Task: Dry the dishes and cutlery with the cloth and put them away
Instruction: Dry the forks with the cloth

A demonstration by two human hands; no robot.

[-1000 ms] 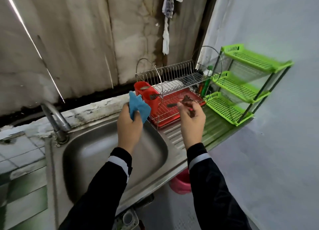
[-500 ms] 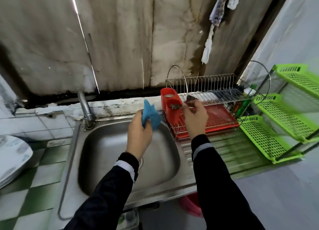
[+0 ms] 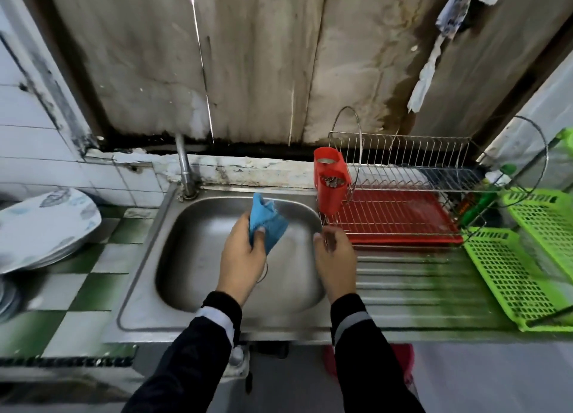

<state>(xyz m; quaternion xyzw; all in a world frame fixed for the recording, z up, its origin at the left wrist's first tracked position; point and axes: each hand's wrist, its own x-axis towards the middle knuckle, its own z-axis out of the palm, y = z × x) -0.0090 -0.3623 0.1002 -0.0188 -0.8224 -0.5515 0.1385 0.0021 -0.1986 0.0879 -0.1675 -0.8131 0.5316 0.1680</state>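
A crumpled blue cloth is up in the left hand, pinched between the thumb on the front and the fingers behind, with its loose corners sticking up and to the right of the knuckles. It hangs over the middle of the stainless steel sink basin, not touching the metal. The left hand is raised with its back to the camera, wrist straight, in a dark sleeve with a pale cuff.

The right hand hovers over the basin's right rim, just beside the cloth but apart from it, back to the camera, thumb and fingers drawn loosely together. It is blurred, and whether it holds anything cannot be told.

Just beyond it, a red plastic cutlery holder hangs on the left end of a wire dish rack, with metal cutlery showing in its top. The rack stands over a red drip tray on the ribbed drainboard. A bright green perforated plastic shelf stand is at the tabletop's right edge. A stack of pale patterned plates is at the left edge of the green-and-white checked tabletop.
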